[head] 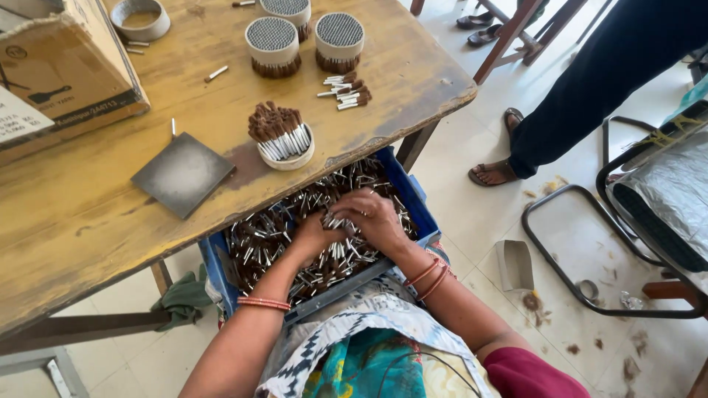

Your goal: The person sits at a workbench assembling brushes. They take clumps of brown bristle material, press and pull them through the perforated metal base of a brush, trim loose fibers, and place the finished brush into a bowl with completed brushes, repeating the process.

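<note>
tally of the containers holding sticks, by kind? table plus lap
Round white rings packed full with stick ends up: 3
Round white ring part-filled with brown-tipped sticks: 1
Blue plastic crate of loose sticks, both hands in it: 1
Total: 5

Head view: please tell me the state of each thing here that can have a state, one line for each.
Left hand: in the crate, gathering sticks.
Right hand: in the crate, gripping sticks.
Blue crate: on the lap, full of loose sticks.
Small ring: on the table, partly filled with tilted sticks.
Three bundles: upright, tightly packed.
Empty ring: holds no sticks.
Metal plate: lying flat.
</note>
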